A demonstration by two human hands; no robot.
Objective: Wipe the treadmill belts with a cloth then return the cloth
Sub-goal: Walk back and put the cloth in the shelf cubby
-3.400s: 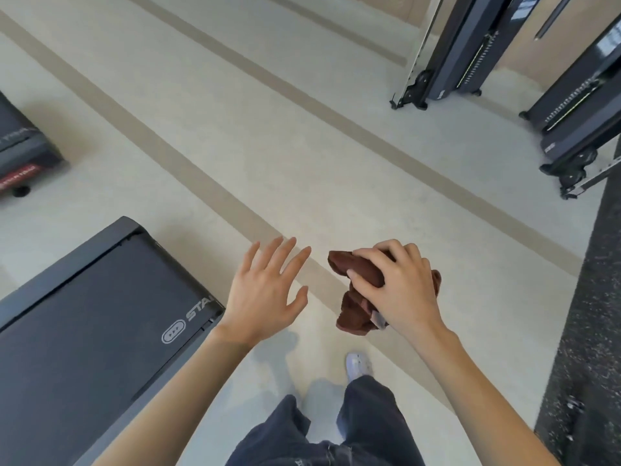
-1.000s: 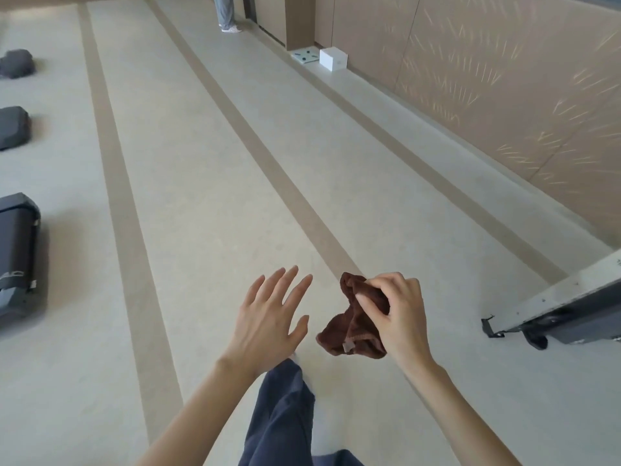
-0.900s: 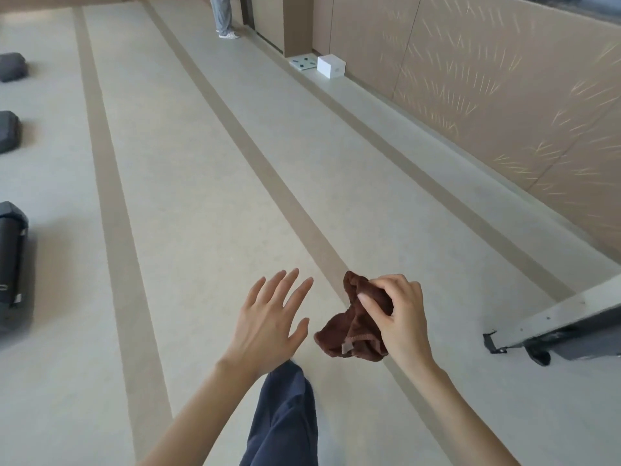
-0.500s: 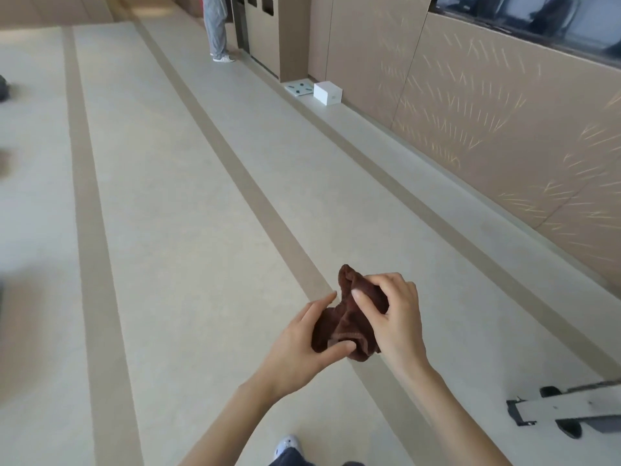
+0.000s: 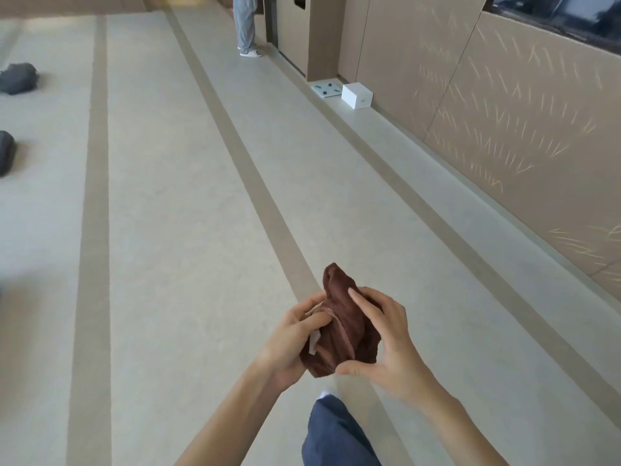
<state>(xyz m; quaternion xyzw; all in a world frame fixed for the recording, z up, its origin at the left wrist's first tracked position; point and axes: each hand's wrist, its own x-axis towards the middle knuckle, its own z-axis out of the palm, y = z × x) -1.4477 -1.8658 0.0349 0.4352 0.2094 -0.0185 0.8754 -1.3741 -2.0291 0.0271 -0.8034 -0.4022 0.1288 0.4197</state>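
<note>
A bunched dark brown cloth with a small white tag is held in front of me above the floor. My left hand grips its left side, thumb and fingers curled round the fabric. My right hand holds its right side, fingers laid over the top and thumb under the bottom. No treadmill belt is in sight; only dark ends of machines show at the far left edge.
A beige floor with tan stripes stretches ahead. A brown wall runs along the right. A white box and a flat white scale sit at its base. A person's legs stand far ahead. My knee shows below.
My left hand, open and empty a second ago, has closed on the cloth alongside my right. The view has swung along the corridor; the machine base at the right is out of sight.
</note>
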